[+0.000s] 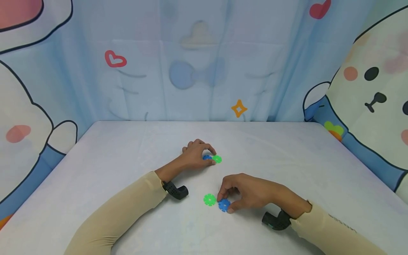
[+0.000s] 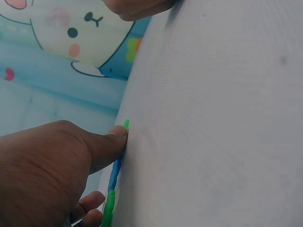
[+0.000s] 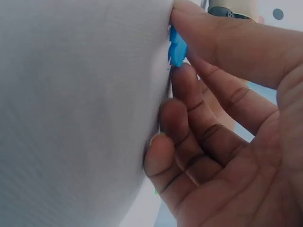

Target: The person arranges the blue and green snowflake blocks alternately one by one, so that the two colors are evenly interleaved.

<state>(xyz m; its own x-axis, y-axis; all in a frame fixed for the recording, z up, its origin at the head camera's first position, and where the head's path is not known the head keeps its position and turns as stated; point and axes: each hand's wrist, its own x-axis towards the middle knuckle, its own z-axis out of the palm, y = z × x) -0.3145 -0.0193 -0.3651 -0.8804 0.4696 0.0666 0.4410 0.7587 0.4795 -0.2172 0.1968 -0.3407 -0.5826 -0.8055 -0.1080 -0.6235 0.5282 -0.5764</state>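
Observation:
In the head view my left hand pinches a flat green notched disc between thumb and forefinger. A blue disc lies beside it, partly covered by that hand. The left wrist view has the left hand at a row seen edge-on: green at the thumb, blue, then another green piece. Nearer the body, my right hand pinches a blue disc, with a green disc just to its left. In the right wrist view the right hand holds the blue disc by its edge.
A white-covered table lies under both arms. Behind it hangs a light blue curtain with cartoon prints. Dark wrist devices sit on the left wrist and the right wrist.

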